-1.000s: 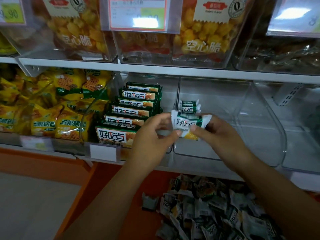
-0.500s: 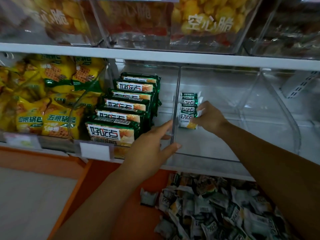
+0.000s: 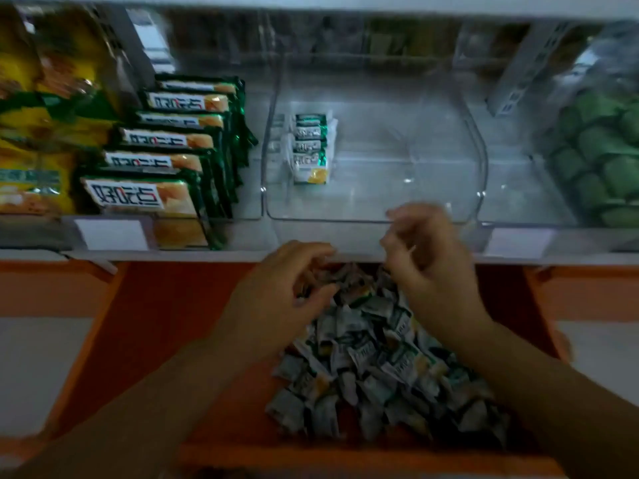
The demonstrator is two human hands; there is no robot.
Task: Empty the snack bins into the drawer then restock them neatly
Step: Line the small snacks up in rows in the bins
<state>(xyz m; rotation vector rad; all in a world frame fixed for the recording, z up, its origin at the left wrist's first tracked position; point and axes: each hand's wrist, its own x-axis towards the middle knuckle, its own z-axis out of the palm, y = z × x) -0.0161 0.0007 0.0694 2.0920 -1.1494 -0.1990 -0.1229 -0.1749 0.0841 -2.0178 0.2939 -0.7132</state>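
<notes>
In the head view, the pile of small packets (image 3: 373, 368) lay in the orange drawer (image 3: 155, 340) across the lower middle of the frame, heaped toward the drawer's right side. The left hand (image 3: 276, 299) sat at the upper left end of the pile with its fingers curled down over the topmost packets; whether it was pinching one could not be told. The right hand (image 3: 428, 264) hung just above the pile's upper right end, partly in front of the front rim of the clear bin (image 3: 380, 188). It was blurred, with bent fingers, and its grip could not be told either. Inside that bin, in the centre of the frame, a short row of packets (image 3: 310, 146) stood against the left wall, well apart from both hands. In the next bin to the left, larger green packs (image 3: 166, 160) were lined up front to back, and yellow bags (image 3: 34, 133) filled the far left edge. Green wrapped snacks (image 3: 601, 150) were stacked in the bin at the right edge. White label holders (image 3: 112, 234) ran along the shelf front between the bins and the drawer.
</notes>
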